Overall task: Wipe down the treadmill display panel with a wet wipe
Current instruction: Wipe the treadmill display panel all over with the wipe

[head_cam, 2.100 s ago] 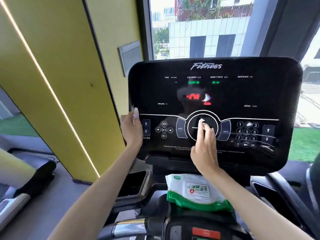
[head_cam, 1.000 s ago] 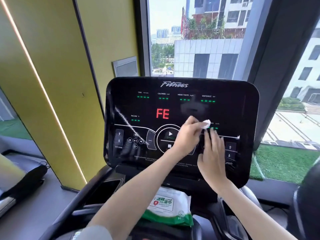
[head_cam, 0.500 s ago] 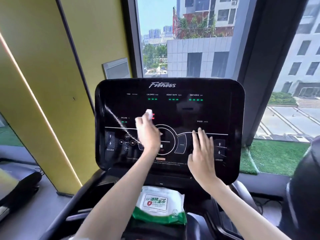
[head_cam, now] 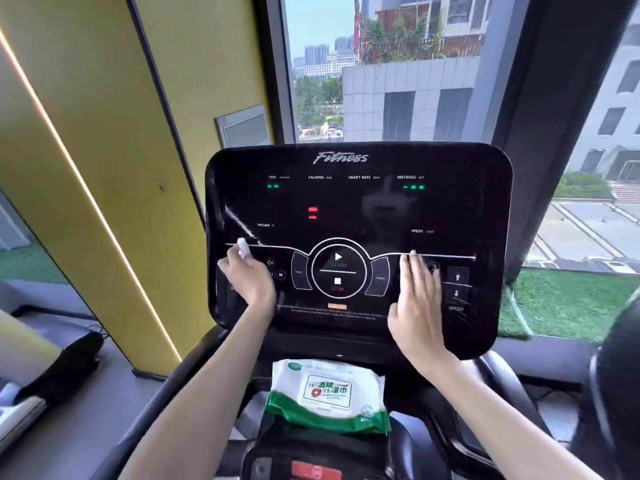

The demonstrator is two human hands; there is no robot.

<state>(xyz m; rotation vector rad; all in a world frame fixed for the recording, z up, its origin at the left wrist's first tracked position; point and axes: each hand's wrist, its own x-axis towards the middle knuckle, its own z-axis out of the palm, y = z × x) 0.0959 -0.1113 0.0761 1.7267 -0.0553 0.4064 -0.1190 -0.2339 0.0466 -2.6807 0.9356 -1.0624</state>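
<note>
The black glossy treadmill display panel point(head_cam: 356, 202) fills the middle of the view, with lit green and red digits and a round start/stop control. My left hand point(head_cam: 247, 277) presses a small white wet wipe point(head_cam: 243, 248) against the panel's left side, over the incline buttons. My right hand point(head_cam: 417, 299) lies flat with fingers spread on the panel's right part, beside the speed arrows, holding nothing. A wet streak runs diagonally above the wipe.
A white and green wet wipe pack point(head_cam: 327, 393) lies on the console below the panel. A yellow wall point(head_cam: 104, 168) stands to the left, a window point(head_cam: 398, 71) behind. Black handrails point(head_cam: 166, 386) flank the console. Another machine's edge point(head_cam: 620, 375) is at the right.
My left hand has carried the wipe leftward across the panel, from right of centre to the incline buttons at the left edge. My right hand has stayed flat on the panel's right side.
</note>
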